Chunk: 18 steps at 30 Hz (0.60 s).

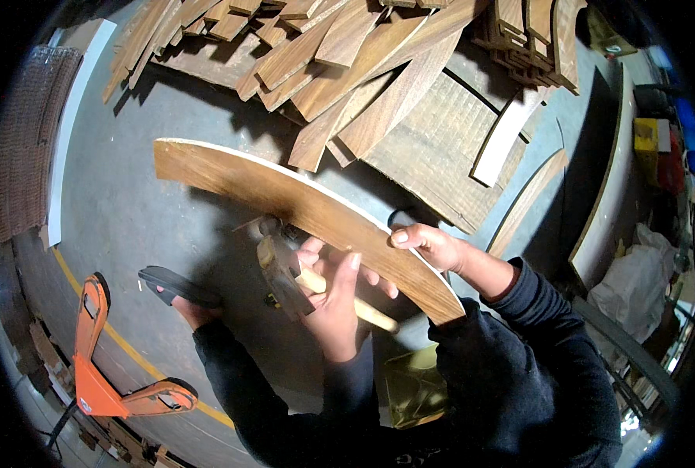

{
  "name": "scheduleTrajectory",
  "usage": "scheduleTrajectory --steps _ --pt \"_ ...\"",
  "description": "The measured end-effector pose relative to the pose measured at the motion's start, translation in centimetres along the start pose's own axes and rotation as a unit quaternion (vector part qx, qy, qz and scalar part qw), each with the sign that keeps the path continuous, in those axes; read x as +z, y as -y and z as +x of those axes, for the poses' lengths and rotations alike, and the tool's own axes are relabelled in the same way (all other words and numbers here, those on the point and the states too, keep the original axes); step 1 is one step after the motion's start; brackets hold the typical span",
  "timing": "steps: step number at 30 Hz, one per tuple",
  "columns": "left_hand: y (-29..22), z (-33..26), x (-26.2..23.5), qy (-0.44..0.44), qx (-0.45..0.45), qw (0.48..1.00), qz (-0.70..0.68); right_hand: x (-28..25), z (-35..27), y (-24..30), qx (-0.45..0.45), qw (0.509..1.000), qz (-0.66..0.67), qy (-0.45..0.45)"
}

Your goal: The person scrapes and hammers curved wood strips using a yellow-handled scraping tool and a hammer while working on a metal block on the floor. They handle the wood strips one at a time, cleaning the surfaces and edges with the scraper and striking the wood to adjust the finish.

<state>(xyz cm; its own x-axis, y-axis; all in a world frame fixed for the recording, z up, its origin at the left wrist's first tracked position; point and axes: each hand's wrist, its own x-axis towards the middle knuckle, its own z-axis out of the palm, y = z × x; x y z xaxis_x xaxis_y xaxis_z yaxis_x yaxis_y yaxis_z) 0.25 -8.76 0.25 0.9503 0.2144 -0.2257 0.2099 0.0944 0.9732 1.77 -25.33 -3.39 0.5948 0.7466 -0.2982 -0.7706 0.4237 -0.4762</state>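
A long, curved wooden board (285, 199) with brown grain and a pale upper edge slants across the middle, its right end close to my right sleeve. My right hand (437, 248) grips it near that end, thumb on the pale edge. From below, my left hand (338, 300) holds the board's lower edge, thumb against its face and fingers partly hidden. Under this hand runs the light wooden handle (375, 315) of a hammer-like tool; its dark, blocky head (281, 273) lies just left of my fingers. Whether my palm also grips the handle cannot be told.
Piled wooden boards (363, 58) cover a low wooden platform (421, 148) ahead. More pieces are stacked (531, 39) at the far right. A curved strip (527, 199) lies on the floor. An orange forked pallet jack (97, 382) stands left, with a white plastic bag (632, 269) at right.
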Motion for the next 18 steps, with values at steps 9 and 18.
scheduleTrajectory --steps 9,18 --pt "0.9 0.1 0.0 -0.028 -0.003 0.999 0.019 -1.1 0.2 -0.6 -0.029 0.997 -0.069 0.026" --pt "7.9 0.2 -8.5 -0.038 -0.078 0.971 0.223 -0.3 -1.6 -0.5 0.046 0.987 -0.128 -0.081"
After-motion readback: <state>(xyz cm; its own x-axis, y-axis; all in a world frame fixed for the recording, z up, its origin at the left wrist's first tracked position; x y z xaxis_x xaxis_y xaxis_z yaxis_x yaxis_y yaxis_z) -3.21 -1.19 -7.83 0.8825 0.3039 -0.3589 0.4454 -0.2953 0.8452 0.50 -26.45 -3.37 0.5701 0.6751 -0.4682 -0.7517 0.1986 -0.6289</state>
